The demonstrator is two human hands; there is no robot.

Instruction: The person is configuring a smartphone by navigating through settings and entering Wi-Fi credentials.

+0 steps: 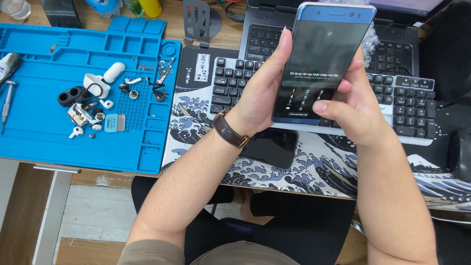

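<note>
The setting was an electronics repair desk. A blue silicone repair mat [44, 132] lay left of a keyboard [392, 105], strewn with dismantled white earbud parts [93, 110] and a small screwdriver [7, 103]. Behind the keyboard stood a laptop [392, 51]; beneath it spread a wave-print desk mat [314, 172].

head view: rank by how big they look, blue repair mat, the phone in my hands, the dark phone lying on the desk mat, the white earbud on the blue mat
1. blue repair mat
2. held phone, though it is nearer the camera, so it looks bigger than it is
3. dark phone on the desk mat, partly hidden by the left wrist
4. white earbud
</note>
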